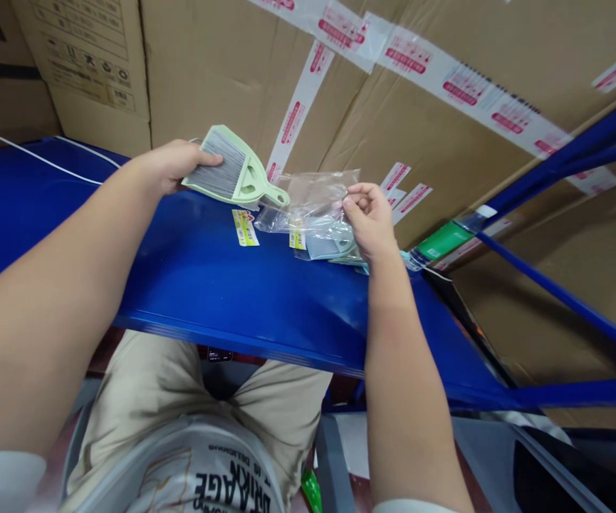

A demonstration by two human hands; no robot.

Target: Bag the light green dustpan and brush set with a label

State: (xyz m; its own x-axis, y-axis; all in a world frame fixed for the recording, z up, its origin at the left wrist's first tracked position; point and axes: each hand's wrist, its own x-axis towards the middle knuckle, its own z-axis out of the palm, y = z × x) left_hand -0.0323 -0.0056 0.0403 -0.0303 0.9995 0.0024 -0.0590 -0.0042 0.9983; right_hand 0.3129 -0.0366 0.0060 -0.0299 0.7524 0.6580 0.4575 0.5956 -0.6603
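A light green dustpan point(257, 187) with a small grey-bristled brush point(226, 167) nested in it is held above the blue shelf. My left hand point(182, 164) grips its wide end, thumb pressed on the bristles. Fingers of my right hand point(367, 212) pinch the edge of a clear plastic bag point(321, 196), which reaches across to the dustpan's handle. Whether the handle tip is inside the bag I cannot tell. Below the bag lies a wrapped light blue dustpan set point(329, 246), partly hidden by the bag and my right hand. A yellow-green label card point(246, 228) rests beneath the green dustpan.
Large cardboard boxes point(206, 71) with printed tape stand behind the blue shelf point(222, 285). A green-labelled bottle point(446, 239) leans by the blue frame bar point(564, 285) at the right. A white cord point(30, 149) runs along the left. A phone point(219, 354) shows below the shelf edge.
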